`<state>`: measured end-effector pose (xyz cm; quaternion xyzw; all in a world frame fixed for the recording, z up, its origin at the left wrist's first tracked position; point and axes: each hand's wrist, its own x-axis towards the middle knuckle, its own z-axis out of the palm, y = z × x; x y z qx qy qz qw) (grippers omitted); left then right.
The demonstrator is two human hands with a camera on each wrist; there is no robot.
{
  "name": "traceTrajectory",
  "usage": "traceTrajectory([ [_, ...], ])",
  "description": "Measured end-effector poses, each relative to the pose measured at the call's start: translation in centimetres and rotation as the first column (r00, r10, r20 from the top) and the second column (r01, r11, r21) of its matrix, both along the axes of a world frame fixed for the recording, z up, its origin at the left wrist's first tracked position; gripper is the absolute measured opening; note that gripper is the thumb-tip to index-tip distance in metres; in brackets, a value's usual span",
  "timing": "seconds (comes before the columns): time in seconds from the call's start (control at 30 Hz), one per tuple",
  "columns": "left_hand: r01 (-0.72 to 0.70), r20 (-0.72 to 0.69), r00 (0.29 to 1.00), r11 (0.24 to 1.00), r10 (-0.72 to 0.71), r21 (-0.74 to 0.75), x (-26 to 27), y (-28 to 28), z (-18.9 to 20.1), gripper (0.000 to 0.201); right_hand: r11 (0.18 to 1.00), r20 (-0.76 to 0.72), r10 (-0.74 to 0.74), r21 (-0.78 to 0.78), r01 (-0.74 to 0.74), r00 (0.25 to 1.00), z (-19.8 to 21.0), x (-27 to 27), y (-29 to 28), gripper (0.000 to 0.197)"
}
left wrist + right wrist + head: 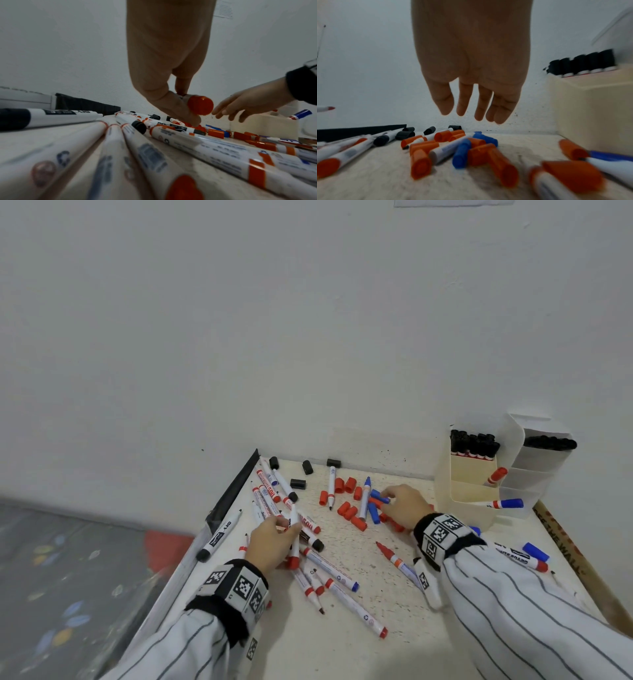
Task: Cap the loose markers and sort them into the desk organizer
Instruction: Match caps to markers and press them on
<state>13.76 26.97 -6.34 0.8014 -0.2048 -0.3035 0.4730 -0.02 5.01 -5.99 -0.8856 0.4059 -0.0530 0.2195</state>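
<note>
Many loose markers and caps lie on the white table. My left hand grips a white marker with a red end over the pile at the left; that red end points at the left wrist camera between thumb and fingers. My right hand hovers with straight fingers just above a cluster of red caps and blue caps, holding nothing. The cream desk organizer at the back right holds black-capped markers, one red-capped marker and one blue-capped marker.
Loose black caps lie near the back wall. A black marker rests by the table's left edge, which has a dark strip. A clear holder stands beside the organizer. A wooden ruler runs along the right edge.
</note>
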Motion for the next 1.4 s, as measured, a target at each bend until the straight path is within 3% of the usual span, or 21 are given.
traceTrajectory([
  [0.1,-0.001,-0.04,0.999,0.999,0.0,-0.035,1.1,0.1,0.0,0.023,0.992,-0.056,0.085,0.094,-0.08,0.995,0.2,3.6,-0.6,0.041],
  [0.3,0.003,-0.095,0.995,0.996,-0.011,-0.084,3.2,-0.3,-0.6,0.023,0.991,-0.292,0.13,0.031,-0.127,0.948,-0.5,7.8,-1.2,0.054],
  [0.43,-0.007,-0.065,0.998,0.996,0.001,-0.094,4.1,-0.7,-0.8,0.024,0.994,-0.388,0.094,-0.013,-0.107,0.917,-0.9,9.2,-2.1,0.053],
  [0.53,0.005,-0.028,1.0,0.997,-0.007,-0.079,4.4,-0.8,-1.2,0.025,0.99,-0.418,0.065,-0.085,-0.111,0.906,-0.7,9.7,-2.1,0.04],
  [0.63,0.001,-0.013,1.0,0.998,-0.002,-0.061,4.4,-0.9,-1.4,0.027,0.987,-0.337,0.038,-0.137,-0.089,0.941,-0.5,9.7,-2.0,0.032],
  [0.73,0.029,0.012,1.0,0.998,-0.028,-0.056,4.1,-1.0,-1.2,0.027,0.999,-0.032,0.025,-0.041,-0.026,0.999,0.1,9.4,-2.1,0.038],
  [0.8,0.057,0.034,0.998,0.996,-0.055,-0.068,3.6,-1.1,-0.9,0.025,0.998,0.185,0.018,0.051,-0.028,0.983,1.2,9.0,-1.9,0.035],
  [0.9,0.093,0.092,0.992,0.994,-0.087,-0.062,2.8,-1.5,-0.6,0.025,0.987,0.327,0.092,0.098,-0.131,0.941,3.0,8.2,-1.0,0.022],
  [1.0,0.136,0.112,0.986,0.988,-0.127,-0.077,1.7,-1.9,-0.2,0.025,0.946,0.403,0.194,0.163,-0.279,0.894,4.3,6.8,0.7,0.009],
  [1.13,0.195,0.153,0.971,0.977,-0.181,-0.082,0.3,-2.2,0.3,0.021,0.9,0.444,0.259,0.212,-0.382,0.858,4.7,4.8,2.8,0.029],
  [1.4,0.282,0.165,0.951,0.954,-0.263,-0.101,-2.7,-2.3,0.9,0.018,0.928,0.604,0.098,0.231,-0.291,0.791,4.2,0.5,4.3,0.025],
])
